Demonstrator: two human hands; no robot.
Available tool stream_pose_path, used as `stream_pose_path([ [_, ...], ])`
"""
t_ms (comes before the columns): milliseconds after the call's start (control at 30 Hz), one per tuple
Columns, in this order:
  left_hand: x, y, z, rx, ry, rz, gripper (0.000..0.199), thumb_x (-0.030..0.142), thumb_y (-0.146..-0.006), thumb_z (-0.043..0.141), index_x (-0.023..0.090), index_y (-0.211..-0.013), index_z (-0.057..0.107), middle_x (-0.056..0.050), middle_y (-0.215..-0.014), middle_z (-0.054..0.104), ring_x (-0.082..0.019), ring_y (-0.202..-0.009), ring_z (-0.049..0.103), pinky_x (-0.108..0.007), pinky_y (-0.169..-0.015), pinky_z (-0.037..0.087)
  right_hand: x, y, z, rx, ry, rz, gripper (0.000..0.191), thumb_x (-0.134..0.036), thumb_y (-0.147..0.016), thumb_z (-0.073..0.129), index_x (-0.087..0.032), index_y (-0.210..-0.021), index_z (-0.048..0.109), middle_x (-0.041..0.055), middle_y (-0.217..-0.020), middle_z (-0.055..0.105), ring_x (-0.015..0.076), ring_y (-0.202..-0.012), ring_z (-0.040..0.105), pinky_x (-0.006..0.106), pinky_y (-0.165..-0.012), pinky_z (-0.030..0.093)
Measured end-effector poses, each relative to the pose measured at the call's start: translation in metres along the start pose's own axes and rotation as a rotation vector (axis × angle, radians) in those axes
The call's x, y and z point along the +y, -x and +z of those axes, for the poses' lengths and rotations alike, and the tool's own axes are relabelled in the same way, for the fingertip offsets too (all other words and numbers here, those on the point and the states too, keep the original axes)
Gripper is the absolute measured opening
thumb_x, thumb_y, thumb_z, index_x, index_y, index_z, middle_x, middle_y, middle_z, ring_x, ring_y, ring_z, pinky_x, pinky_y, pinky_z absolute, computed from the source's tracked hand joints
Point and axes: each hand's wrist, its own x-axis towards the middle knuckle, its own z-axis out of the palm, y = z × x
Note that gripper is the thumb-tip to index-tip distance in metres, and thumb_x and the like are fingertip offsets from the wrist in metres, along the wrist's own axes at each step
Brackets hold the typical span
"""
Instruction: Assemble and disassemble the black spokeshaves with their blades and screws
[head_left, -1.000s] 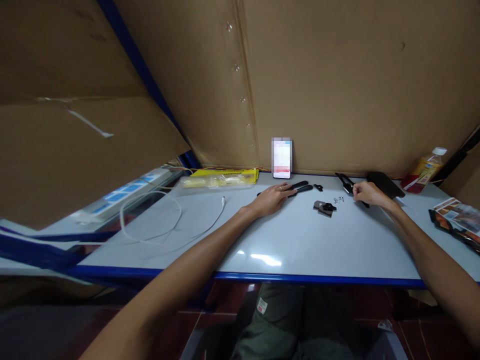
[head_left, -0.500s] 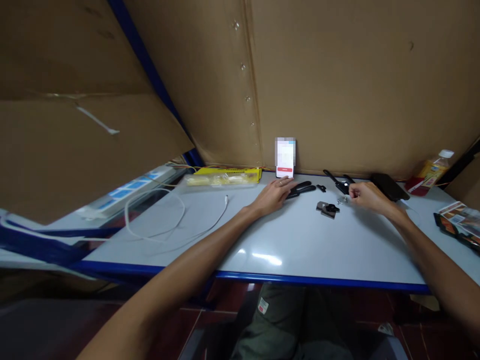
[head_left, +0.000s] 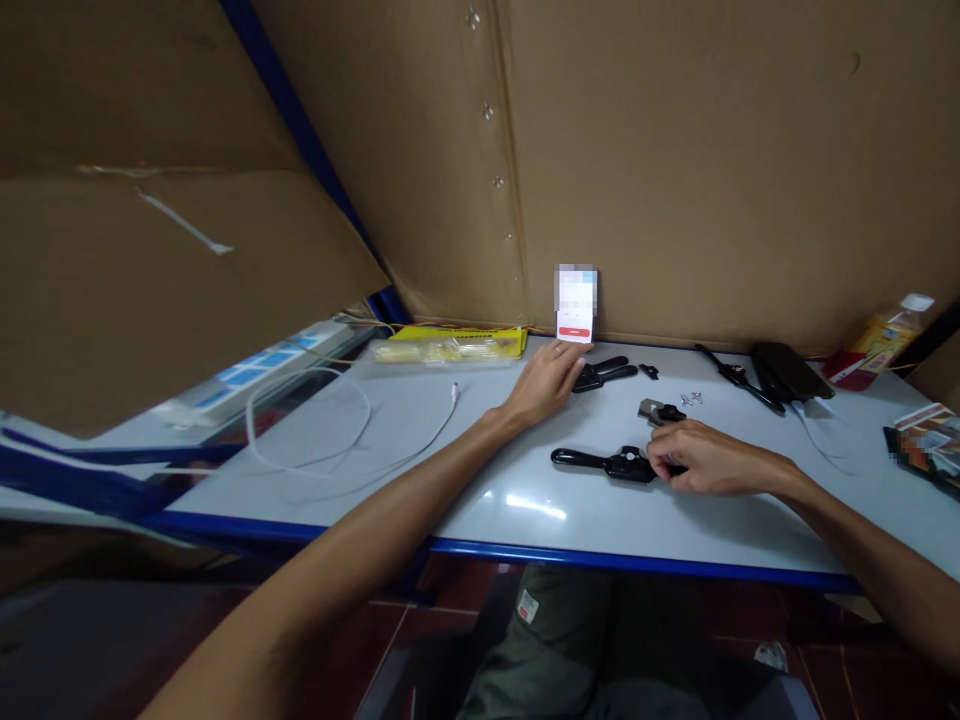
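Right hand pinching one end of a black tool, lower right of centre.
Probably stiff, weighty and slick; slim handles suit holding. Long axis runs nearly left-right, free handle pointing left. Left hand, near frame centre: grip unclear.

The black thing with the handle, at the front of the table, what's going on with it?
A person's right hand has its fingers closed on one end of that black tool, and its long handle points left. The left hand is farther back, beside more black handles and just below the upright phone. Behind the right hand, a few flat dark pieces and small silver parts lie loose on the table.
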Motion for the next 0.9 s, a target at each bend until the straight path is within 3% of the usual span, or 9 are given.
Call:
stream_pose_path([
  [233,0.0,0.001,0.0,0.006,-0.008,0.016,0.044,0.035,-0.11,0.031,0.017,-0.137,0.061,-0.012,-0.129,0.069,-0.025,-0.123,0.059,-0.041,-0.108,0.046,0.016,0.001,-0.004,-0.055,-0.055,0.074,0.017,-0.004,-0.071,0.059,-0.02,-0.074,0.056,-0.0044,-0.068,0.051,0.0119,-0.064,0.045,0.026,-0.062,0.033],
  [367,-0.001,0.001,0.002,0.025,-0.006,0.039,0.045,0.035,-0.11,0.03,0.015,-0.135,0.062,-0.013,-0.128,0.069,-0.026,-0.121,0.06,-0.042,-0.106,0.047,0.024,0.002,-0.008,-0.037,-0.122,0.139,0.007,-0.018,-0.078,0.068,-0.02,-0.081,0.062,-0.0029,-0.071,0.058,0.0124,-0.064,0.05,0.026,-0.061,0.036],
  [467,-0.001,0.001,0.003,0.034,-0.001,0.044,0.043,0.035,-0.11,0.031,0.017,-0.133,0.064,-0.012,-0.128,0.07,-0.026,-0.121,0.06,-0.043,-0.106,0.048,0.032,0.001,-0.01,0.045,-0.192,0.203,0.011,-0.031,-0.086,0.065,-0.02,-0.086,0.065,-0.0018,-0.071,0.061,0.0124,-0.058,0.053,0.026,-0.059,0.039],
  [633,0.0,0.003,0.003,0.011,-0.003,0.027,0.044,0.036,-0.11,0.032,0.017,-0.13,0.066,-0.013,-0.125,0.071,-0.027,-0.119,0.06,-0.044,-0.104,0.049,0.048,0.0,-0.013,0.187,-0.3,0.329,0.016,-0.036,-0.087,0.062,-0.02,-0.089,0.063,-0.0018,-0.071,0.06,0.0123,-0.046,0.055,0.027,-0.051,0.041],
  [800,0.001,0.003,0.004,-0.012,-0.004,0.02,0.043,0.036,-0.11,0.032,0.019,-0.13,0.066,-0.012,-0.123,0.072,-0.028,-0.119,0.06,-0.046,-0.103,0.048,0.067,-0.002,-0.014,0.347,-0.204,0.383,0.016,-0.033,-0.085,0.059,-0.02,-0.09,0.067,0.0005,-0.077,0.064,0.0129,-0.049,0.055,0.027,-0.051,0.041],
  [900,0.001,0.003,0.005,-0.014,-0.003,0.035,0.042,0.036,-0.11,0.032,0.018,-0.127,0.067,-0.011,-0.12,0.073,-0.027,-0.116,0.061,-0.044,-0.102,0.049,0.073,-0.006,-0.012,0.492,-0.079,0.371,0.013,-0.026,-0.084,0.058,-0.019,-0.087,0.069,0.0027,-0.079,0.069,0.0162,-0.059,0.059,0.03,-0.061,0.043],
])
